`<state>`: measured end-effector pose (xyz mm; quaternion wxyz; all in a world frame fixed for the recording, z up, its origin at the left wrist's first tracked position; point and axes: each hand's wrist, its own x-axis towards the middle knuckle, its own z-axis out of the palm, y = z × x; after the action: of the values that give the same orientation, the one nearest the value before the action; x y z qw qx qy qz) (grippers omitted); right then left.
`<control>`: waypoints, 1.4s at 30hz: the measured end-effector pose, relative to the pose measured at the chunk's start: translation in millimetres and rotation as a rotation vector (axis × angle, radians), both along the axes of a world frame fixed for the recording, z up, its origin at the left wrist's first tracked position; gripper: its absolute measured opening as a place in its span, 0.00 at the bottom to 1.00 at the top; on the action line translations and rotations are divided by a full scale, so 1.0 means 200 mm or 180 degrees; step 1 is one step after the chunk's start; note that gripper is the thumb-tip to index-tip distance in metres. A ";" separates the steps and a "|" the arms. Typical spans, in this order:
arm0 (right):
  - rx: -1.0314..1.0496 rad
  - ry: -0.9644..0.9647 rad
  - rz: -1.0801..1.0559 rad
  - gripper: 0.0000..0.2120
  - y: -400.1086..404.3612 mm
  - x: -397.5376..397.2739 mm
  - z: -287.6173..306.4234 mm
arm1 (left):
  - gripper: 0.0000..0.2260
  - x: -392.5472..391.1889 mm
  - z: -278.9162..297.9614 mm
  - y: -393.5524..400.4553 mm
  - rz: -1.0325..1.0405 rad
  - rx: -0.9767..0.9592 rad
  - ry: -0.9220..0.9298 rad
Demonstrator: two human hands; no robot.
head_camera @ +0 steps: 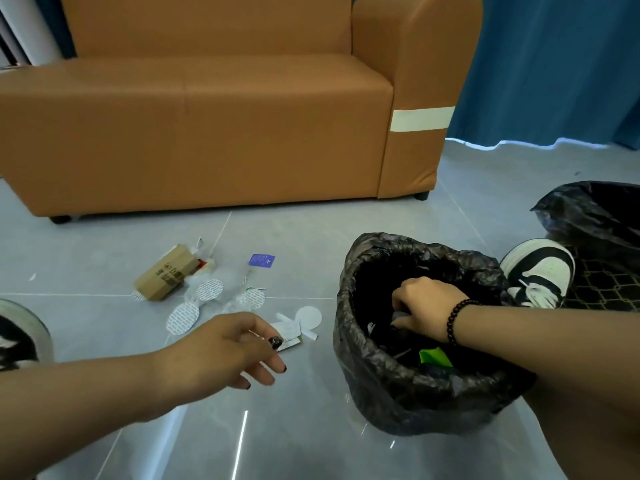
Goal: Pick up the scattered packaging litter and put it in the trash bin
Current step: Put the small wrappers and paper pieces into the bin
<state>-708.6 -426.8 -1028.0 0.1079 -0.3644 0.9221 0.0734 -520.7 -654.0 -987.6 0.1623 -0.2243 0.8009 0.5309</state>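
Loosely spread, the left hand (239,344) holds nothing, hovering at lower centre; the paper wrapper (289,336) lies just right of its fingertips. Right hand (424,306) reaches inside the trash bin (381,382), grip unclear.

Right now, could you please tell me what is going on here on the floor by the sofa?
A person is clearing packaging litter from the grey tiled floor. The right hand is down inside the black-bag-lined trash bin; whether it holds anything is unclear. The left hand reaches, fingers relaxed, toward white paper scraps. A brown cardboard box, white oval stickers and a small purple packet lie nearer the orange sofa.
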 end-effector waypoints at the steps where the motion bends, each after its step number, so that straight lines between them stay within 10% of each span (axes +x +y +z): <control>1: -0.0050 0.0014 -0.0029 0.12 -0.01 0.01 0.01 | 0.06 0.00 0.00 -0.01 0.0045 0.0005 0.0026; 14: -0.3212 -0.0313 -0.0011 0.06 -0.37 0.35 0.44 | 0.06 0.13 0.10 -0.17 0.0394 0.0085 0.0416; 28: 0.0444 -0.0262 0.0766 0.10 -1.13 0.37 -0.14 | 0.07 0.22 -0.08 -0.45 0.0890 0.0135 0.0218; 42: 0.0765 -0.0369 0.0265 0.25 -1.15 0.22 -0.66 | 0.06 0.26 -0.15 -0.49 0.0748 0.0344 0.0093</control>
<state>-664.2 -656.5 -1160.6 0.2007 -0.3904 0.8829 0.1666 -467.7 -751.2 -1018.5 0.0992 -0.2997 0.7417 0.5918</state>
